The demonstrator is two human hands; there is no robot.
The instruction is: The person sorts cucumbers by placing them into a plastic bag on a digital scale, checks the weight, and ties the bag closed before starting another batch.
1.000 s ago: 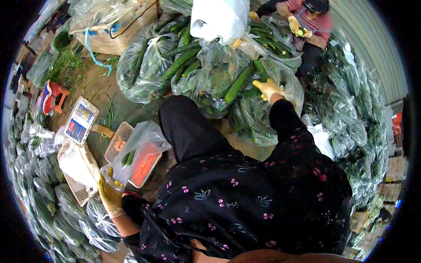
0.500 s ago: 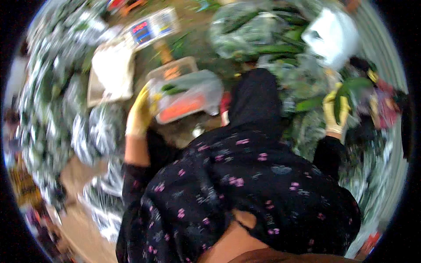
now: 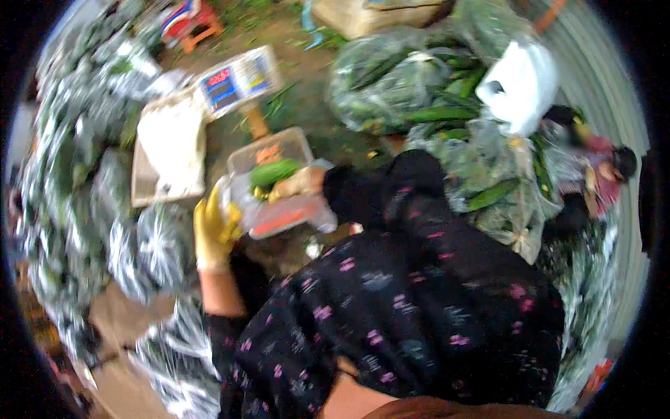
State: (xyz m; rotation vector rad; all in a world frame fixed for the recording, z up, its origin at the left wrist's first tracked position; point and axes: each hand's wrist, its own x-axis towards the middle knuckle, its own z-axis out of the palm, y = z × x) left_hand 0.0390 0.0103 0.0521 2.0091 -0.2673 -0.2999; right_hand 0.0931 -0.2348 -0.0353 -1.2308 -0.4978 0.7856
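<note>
My right hand [image 3: 287, 186], in a light yellow glove, reaches into a clear plastic bag [image 3: 308, 211] and grips a green cucumber [image 3: 275, 171]. The bag lies in a plastic tray [image 3: 301, 143], over an orange-red surface. My left hand [image 3: 218, 227], gloved in yellow, pinches the bag's left edge; some of its fingers are smeared by motion. Just beyond the tray stands a digital scale display [image 3: 222, 89] with red lit digits.
A crate [image 3: 144, 178] holding white bags stands left of the tray. Filled clear bags [image 3: 167, 234] line the left side. At right lie bagged cucumbers [image 3: 434, 114], a white bag [image 3: 520, 87] and another person [image 3: 601, 171]. A red-orange stool [image 3: 199, 28] stands far off.
My right hand has swung from the far right to the tray, bringing a cucumber into the bag. The left hand stays by the bag's edge. The display digits differ.
</note>
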